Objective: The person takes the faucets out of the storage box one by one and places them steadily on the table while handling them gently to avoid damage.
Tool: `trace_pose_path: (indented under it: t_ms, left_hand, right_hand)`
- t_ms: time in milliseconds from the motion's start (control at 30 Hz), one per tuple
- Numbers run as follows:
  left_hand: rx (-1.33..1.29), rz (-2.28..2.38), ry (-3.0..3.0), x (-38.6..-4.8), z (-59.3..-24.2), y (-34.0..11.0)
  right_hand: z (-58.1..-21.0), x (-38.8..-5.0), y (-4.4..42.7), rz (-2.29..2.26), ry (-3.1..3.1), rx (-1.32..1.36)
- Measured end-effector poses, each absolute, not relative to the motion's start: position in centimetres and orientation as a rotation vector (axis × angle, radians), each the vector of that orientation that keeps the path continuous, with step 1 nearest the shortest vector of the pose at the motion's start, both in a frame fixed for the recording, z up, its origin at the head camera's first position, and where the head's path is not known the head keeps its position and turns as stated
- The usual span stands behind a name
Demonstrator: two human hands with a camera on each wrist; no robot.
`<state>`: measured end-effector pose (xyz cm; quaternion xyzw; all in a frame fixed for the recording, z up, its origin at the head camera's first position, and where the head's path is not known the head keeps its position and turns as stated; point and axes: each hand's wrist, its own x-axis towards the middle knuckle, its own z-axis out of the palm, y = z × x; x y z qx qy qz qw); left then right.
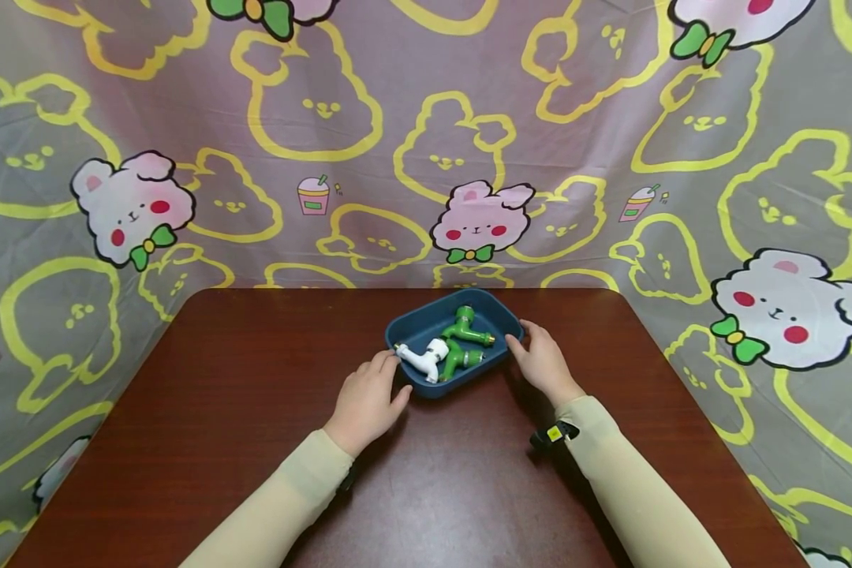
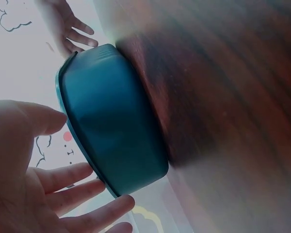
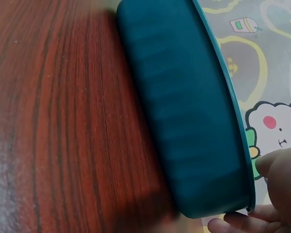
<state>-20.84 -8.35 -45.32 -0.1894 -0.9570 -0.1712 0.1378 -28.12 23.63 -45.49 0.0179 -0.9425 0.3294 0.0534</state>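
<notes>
With the left grip [image 1: 369, 401] and right grip [image 1: 547, 369] wide, balanced end pressure should steady the blue rectangular plastic tray [image 1: 426, 323] under its white plastic tap [image 1: 426, 361] and green plastic taps [image 1: 456, 356]

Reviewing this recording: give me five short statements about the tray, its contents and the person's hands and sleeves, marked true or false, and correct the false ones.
1. The tray holds one white tap and two green taps. True.
2. The white tap lies at the tray's right end. False: it lies toward the left end, near the left hand.
3. The right hand is at the opposite end of the tray from the left hand. True.
4. The right hand holds one of the green taps. False: both lie in the tray.
5. Both sleeves are pale. True.
</notes>
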Motion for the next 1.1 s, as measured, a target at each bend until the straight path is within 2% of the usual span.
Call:
trace_pose_path:
  t_ms: [1100]
  left_hand:
    - [-0.425,-0.500,-2.748,-20.9,-45.0,-9.0]
  right_hand:
    - [-45.0,-25.4,22.7,1.036,-2.898,0.116]
